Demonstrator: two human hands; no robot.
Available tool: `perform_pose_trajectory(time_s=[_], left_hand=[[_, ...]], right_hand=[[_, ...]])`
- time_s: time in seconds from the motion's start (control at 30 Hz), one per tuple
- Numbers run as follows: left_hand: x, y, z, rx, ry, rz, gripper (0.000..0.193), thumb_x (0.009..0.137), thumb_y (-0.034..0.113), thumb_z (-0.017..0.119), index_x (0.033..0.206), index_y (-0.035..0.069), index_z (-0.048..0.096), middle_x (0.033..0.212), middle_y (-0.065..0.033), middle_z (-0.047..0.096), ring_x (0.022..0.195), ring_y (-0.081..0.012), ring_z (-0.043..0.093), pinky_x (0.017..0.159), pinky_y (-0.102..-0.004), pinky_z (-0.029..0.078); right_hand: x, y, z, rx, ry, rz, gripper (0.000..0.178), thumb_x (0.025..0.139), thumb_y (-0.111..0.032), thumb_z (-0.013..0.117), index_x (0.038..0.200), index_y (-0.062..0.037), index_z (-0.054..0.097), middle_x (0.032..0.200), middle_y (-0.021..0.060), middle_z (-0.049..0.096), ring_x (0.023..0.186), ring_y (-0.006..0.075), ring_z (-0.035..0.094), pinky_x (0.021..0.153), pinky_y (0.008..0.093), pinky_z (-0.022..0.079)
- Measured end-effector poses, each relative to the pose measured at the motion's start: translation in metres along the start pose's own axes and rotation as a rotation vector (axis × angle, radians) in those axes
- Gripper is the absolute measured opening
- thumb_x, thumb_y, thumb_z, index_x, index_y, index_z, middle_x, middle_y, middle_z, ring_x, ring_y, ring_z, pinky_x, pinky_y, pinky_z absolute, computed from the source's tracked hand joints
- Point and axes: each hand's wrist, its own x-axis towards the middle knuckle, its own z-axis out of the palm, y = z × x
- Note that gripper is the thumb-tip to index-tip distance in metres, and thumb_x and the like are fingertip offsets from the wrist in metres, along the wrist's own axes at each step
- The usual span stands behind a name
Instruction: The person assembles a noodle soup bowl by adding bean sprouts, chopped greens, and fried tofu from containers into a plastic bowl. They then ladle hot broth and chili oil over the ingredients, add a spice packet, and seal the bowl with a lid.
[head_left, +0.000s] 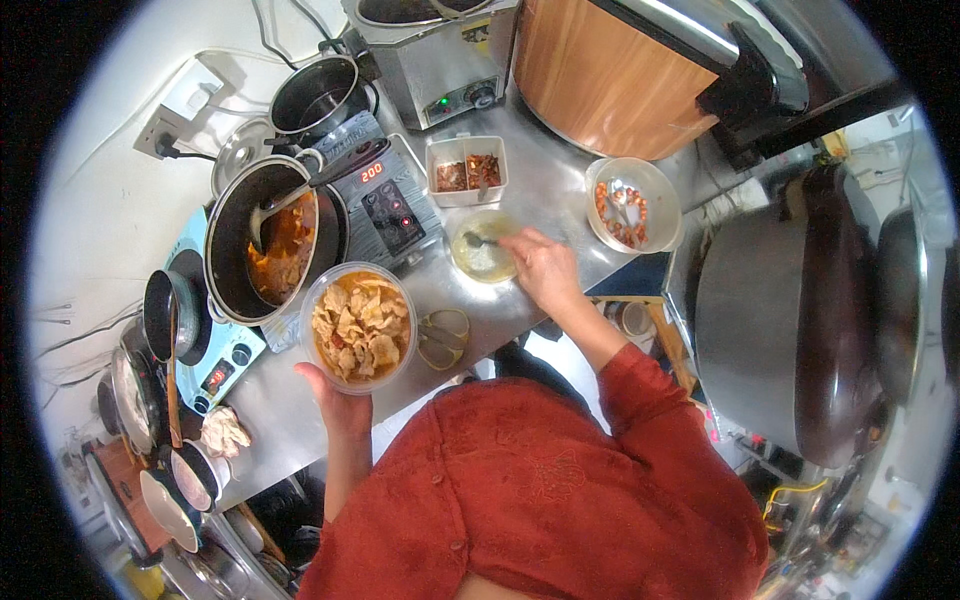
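Note:
My left hand [345,408] holds up a round clear plastic tub [408,330] from below, its thumb out along the near side. Sliced meat [358,328] in orange broth fills it. My right hand [545,268] is closed round the handle of a small spoon [474,239], whose head dips into a shallow bowl [484,272] with pale yellowish contents. Just behind that bowl stands a white two-part container [467,200] with dark red seasoning in both halves. A pair of scissors [443,338] with pale handles lies right of the tub.
A dark pot [212,262] of red stew with a ladle [262,225] stands left, beside a lit induction cooker [395,205]. At right is a bowl [652,240] of small reddish pieces; a wood-patterned cooker [610,80] rises behind. A crumpled cloth [225,432] lies front left.

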Motion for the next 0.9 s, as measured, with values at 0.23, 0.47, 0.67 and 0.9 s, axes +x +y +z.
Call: perform_pose_trajectory(time_s=[0.23, 0.47, 0.67, 0.9], left_hand=[[0.000, 0.002, -0.005, 0.009, -0.032, 0.039, 0.088, 0.094, 0.072, 0.028, 0.153, 0.006, 0.025, 0.156, -0.0118, 0.034, 0.142, -0.0292, 0.035, 0.117, -0.0454, 0.029], [-0.005, 0.005, -0.006, -0.050, -0.008, 0.030, 0.087, 0.095, 0.071, 0.024, 0.153, 0.006, 0.025, 0.156, -0.0117, 0.033, 0.142, -0.0292, 0.034, 0.118, -0.0450, 0.027], [-0.003, -0.001, 0.000, 0.007, 0.032, -0.030, 0.087, 0.095, 0.071, 0.021, 0.153, 0.005, 0.026, 0.155, -0.0120, 0.035, 0.142, -0.0285, 0.035, 0.118, -0.0438, 0.027], [0.009, -0.019, 0.017, 0.068, -0.137, 0.019, 0.082, 0.099, 0.066, 0.021, 0.151, 0.003, 0.028, 0.154, -0.0122, 0.037, 0.141, -0.0264, 0.036, 0.117, -0.0420, 0.028]], right_hand=[[-0.012, 0.000, -0.017, -0.032, -0.115, 0.059, 0.017, 0.084, -0.008, 0.065, 0.099, -0.0100, 0.074, 0.094, 0.0094, 0.069, 0.078, 0.0328, 0.067, 0.070, 0.0380, 0.055], [-0.027, 0.007, 0.020, 0.651, -0.110, 0.545, 0.018, 0.089, -0.007, 0.064, 0.105, -0.0044, 0.072, 0.089, 0.0107, 0.071, 0.072, 0.0216, 0.070, 0.060, 0.0317, 0.054], [-0.023, -0.001, -0.018, 1.044, -0.141, 0.753, 0.020, 0.093, -0.007, 0.064, 0.112, -0.0009, 0.070, 0.088, 0.0066, 0.071, 0.069, 0.0121, 0.067, 0.060, 0.0234, 0.050], [-0.019, -0.079, -0.067, 0.897, -0.099, 0.341, 0.019, 0.091, -0.002, 0.066, 0.109, 0.0000, 0.071, 0.092, 0.0083, 0.069, 0.073, 0.0132, 0.067, 0.064, 0.0241, 0.050]])
